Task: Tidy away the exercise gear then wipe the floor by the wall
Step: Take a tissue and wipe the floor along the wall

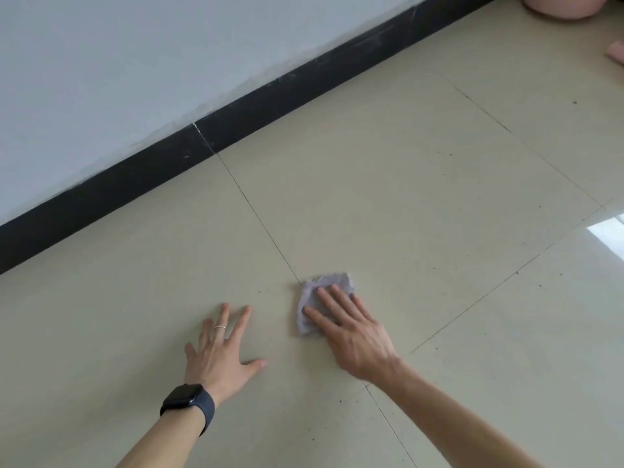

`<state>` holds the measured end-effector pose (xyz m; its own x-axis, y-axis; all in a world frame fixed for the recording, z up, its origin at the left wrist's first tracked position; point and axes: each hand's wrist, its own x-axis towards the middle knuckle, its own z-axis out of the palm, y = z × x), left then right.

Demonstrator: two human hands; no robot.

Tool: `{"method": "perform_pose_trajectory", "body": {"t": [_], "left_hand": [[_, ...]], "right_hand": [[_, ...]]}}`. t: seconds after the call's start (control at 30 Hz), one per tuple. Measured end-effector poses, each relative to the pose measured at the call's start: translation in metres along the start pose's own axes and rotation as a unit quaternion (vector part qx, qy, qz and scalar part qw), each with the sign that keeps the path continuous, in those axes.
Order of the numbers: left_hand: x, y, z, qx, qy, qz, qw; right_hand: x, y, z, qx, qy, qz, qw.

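A crumpled pale grey tissue (312,293) lies on the beige tiled floor (405,184), near a tile joint. My right hand (351,336) presses flat on the tissue with straight fingers, covering its lower right part. My left hand (221,349) rests flat on the bare floor to the left of the tissue, fingers spread, with a ring on one finger and a dark watch on the wrist. The white wall (118,62) with its black skirting board (236,119) runs diagonally across the top left.
A pink rounded object (567,6) stands on the floor at the top right corner, and another pink piece (616,52) shows at the right edge. Small dark specks dot the tiles. A bright window reflection (611,234) glares at the right.
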<state>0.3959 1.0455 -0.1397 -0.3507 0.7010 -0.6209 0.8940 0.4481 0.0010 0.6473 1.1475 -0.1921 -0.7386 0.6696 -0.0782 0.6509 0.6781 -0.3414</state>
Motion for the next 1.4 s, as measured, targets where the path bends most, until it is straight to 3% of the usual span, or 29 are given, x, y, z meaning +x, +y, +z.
{"method": "perform_pose_trajectory", "body": {"t": [0.07, 0.13, 0.2, 0.27, 0.37, 0.43, 0.53, 0.63, 0.7, 0.8, 0.93, 1.03, 1.17, 1.27, 1.33, 1.4], "left_hand": [[-0.002, 0.0, -0.002, -0.009, -0.014, -0.009, 1.0], [-0.002, 0.006, -0.005, -0.017, -0.026, -0.02, 0.999], [-0.002, 0.011, -0.01, -0.017, -0.043, -0.03, 0.998], [-0.001, 0.012, -0.014, -0.019, -0.061, -0.035, 0.997], [0.001, 0.005, -0.02, -0.022, -0.034, -0.021, 0.999], [0.005, -0.003, -0.023, -0.036, 0.035, 0.006, 0.999], [0.017, -0.023, -0.032, -0.039, 0.068, 0.0, 0.997], [0.041, -0.047, -0.04, -0.012, 0.065, -0.005, 0.998], [0.058, -0.058, -0.049, -0.008, 0.076, -0.014, 0.997], [0.081, -0.062, -0.06, -0.023, 0.093, -0.018, 0.995], [0.107, -0.069, -0.069, -0.02, 0.066, -0.024, 0.997], [0.117, -0.081, -0.073, -0.035, 0.042, -0.033, 0.998], [0.122, -0.088, -0.074, -0.054, 0.032, -0.012, 0.998], [0.129, -0.104, -0.084, -0.055, 0.045, -0.017, 0.997], [0.134, -0.121, -0.091, -0.079, 0.038, -0.048, 0.995], [0.136, -0.135, -0.09, -0.06, 0.01, -0.055, 0.997]], "right_hand": [[0.029, 0.046, -0.021, 0.012, 0.029, 0.186, 0.982], [0.053, 0.074, -0.042, 0.037, 0.036, 0.367, 0.929], [0.07, 0.071, -0.05, 0.065, 0.033, 0.428, 0.901], [0.078, 0.041, -0.039, 0.07, 0.019, 0.364, 0.929], [0.071, -0.029, -0.009, 0.049, -0.026, 0.137, 0.989], [0.064, -0.066, 0.009, 0.013, -0.081, -0.01, 0.997], [0.066, -0.073, 0.013, -0.035, -0.13, -0.112, 0.985], [0.084, -0.027, -0.003, -0.06, -0.104, -0.085, 0.989], [0.102, 0.02, -0.025, -0.047, -0.063, 0.041, 0.996], [0.118, 0.075, -0.057, 0.004, -0.037, 0.274, 0.961], [0.125, 0.06, -0.057, 0.038, -0.027, 0.361, 0.931], [0.12, -0.009, -0.023, 0.041, -0.002, 0.3, 0.953], [0.1, -0.111, 0.026, 0.013, -0.031, 0.062, 0.997], [0.103, -0.111, 0.032, -0.016, -0.073, -0.075, 0.994], [0.12, -0.08, 0.019, -0.048, -0.067, -0.064, 0.995], [0.146, -0.041, -0.001, -0.041, -0.045, 0.058, 0.996]]}}
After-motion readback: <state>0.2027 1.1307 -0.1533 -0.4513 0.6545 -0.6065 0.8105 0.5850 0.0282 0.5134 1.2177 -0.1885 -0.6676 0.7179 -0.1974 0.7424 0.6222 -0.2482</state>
